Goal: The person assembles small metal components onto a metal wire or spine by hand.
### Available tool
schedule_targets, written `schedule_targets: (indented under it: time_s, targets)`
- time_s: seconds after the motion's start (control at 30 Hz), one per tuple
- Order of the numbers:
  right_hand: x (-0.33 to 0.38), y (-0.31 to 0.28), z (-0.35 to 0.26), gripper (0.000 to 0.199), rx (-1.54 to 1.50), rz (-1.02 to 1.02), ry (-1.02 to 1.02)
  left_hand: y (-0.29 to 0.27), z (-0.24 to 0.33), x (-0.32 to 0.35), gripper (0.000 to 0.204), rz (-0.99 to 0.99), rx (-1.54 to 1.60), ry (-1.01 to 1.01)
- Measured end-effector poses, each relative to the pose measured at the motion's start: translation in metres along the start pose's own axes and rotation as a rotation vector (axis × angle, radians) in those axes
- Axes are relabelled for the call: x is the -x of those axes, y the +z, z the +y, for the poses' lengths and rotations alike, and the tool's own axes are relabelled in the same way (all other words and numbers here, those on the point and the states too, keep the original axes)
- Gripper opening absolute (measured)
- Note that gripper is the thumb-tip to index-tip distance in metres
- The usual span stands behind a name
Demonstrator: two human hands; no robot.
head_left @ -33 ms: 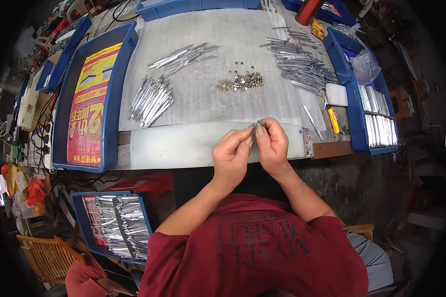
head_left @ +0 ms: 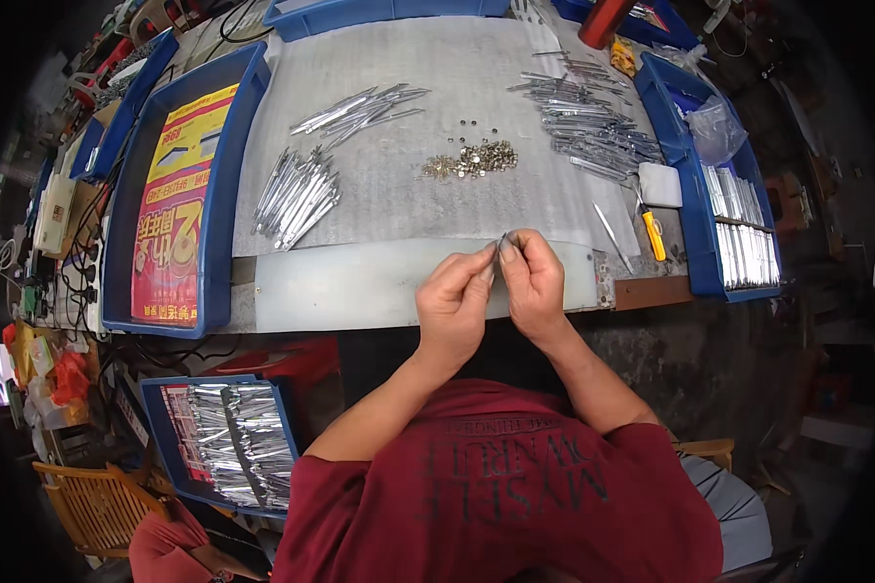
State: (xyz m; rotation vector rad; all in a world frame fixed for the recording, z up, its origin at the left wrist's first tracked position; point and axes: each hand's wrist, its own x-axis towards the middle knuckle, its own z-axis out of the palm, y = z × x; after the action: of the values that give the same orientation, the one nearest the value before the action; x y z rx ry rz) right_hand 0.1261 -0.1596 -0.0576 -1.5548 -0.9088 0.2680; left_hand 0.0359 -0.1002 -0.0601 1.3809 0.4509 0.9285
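My left hand (head_left: 454,299) and my right hand (head_left: 533,287) meet over the front edge of the table, both closed. Their fingertips pinch together on a small dark piece, mostly covered by the fingers, so its kind cannot be made out. Below them lies a smooth pale sheet (head_left: 350,287) along the table's front. Beyond my hands is a heap of small round brass-coloured metal pieces (head_left: 486,158), with a few darker ones just behind it. Slim silvery metal pieces (head_left: 301,199) lie piled to the left, and another pile of slim metal pieces (head_left: 593,121) spreads at the right.
A yellow-handled tool (head_left: 654,238), a thin pointed metal tool (head_left: 612,236) and a white block (head_left: 659,186) lie at right. Beside them stands a blue bin (head_left: 707,262) with metal parts. A long blue tray (head_left: 219,214) flanks the left; a lower blue tray (head_left: 290,442) holds more metal pieces.
Both hands stay together in nearly the same place; only a very slight shift of the fingers shows. The piles and trays have not moved.
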Motion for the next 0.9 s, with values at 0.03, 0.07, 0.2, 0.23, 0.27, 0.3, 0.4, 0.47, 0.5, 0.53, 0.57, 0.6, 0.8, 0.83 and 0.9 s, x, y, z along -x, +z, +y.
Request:
schedule_targets:
  time_s: [0.03, 0.07, 0.2, 0.23, 0.27, 0.3, 0.4, 0.47, 0.5, 0.53, 0.57, 0.6, 0.8, 0.83, 0.9]
  targets:
    - [-0.001, 0.000, -0.001, 0.009, -0.017, 0.000, -0.018, 0.000, 0.000, -0.001, 0.020, -0.001, 0.000, 0.000]
    - [-0.001, 0.001, -0.002, 0.008, -0.033, 0.001, -0.036, -0.001, 0.000, -0.001, 0.020, -0.006, -0.147, 0.185]
    - [0.000, -0.001, -0.003, 0.007, -0.042, 0.010, -0.058, -0.001, 0.002, 0.001, 0.019, -0.002, 0.030, -0.003]
    - [-0.001, 0.000, -0.003, 0.007, -0.011, 0.002, -0.055, -0.001, 0.002, 0.000, 0.019, -0.002, 0.029, -0.003]
    - [-0.002, 0.000, -0.004, 0.007, 0.020, -0.005, -0.052, -0.002, 0.002, 0.000, 0.019, -0.006, -0.177, 0.194]
    - [0.000, 0.000, -0.003, 0.007, 0.020, -0.006, -0.052, -0.003, 0.002, 0.000, 0.019, -0.009, -0.382, 0.390]
    - [0.005, -0.001, 0.000, 0.008, -0.048, -0.003, -0.017, 0.000, 0.003, 0.000, 0.019, -0.009, -0.243, 0.219]
    - [0.005, 0.001, 0.003, 0.009, -0.084, 0.038, 0.096, 0.002, 0.000, 0.001, 0.019, -0.004, -0.255, 0.196]
    - [0.005, 0.001, 0.003, 0.009, -0.087, 0.037, 0.096, 0.002, -0.001, 0.002, 0.018, -0.006, -0.315, 0.249]
    - [0.005, -0.002, 0.004, 0.009, -0.063, 0.005, 0.080, 0.002, -0.001, 0.003, 0.018, -0.010, -0.374, 0.303]
    - [0.005, -0.004, 0.005, 0.010, -0.039, -0.027, 0.065, 0.000, -0.001, 0.003, 0.018, -0.011, -0.376, 0.303]
    - [0.003, -0.008, 0.005, 0.010, -0.039, -0.023, 0.069, -0.004, -0.002, 0.002, 0.018, -0.028, -0.388, 0.276]
    - [-0.005, -0.036, 0.002, 0.014, 0.171, -0.038, -0.029, -0.033, 0.010, 0.000, 0.024, -0.125, -0.594, 0.258]
    - [-0.004, -0.039, 0.004, 0.014, 0.170, -0.033, -0.023, -0.039, 0.011, -0.001, 0.027, -0.201, -0.690, 0.320]
    - [0.000, -0.042, 0.009, 0.014, 0.189, -0.020, -0.036, -0.047, 0.015, -0.001, 0.029, -0.284, -0.788, 0.379]
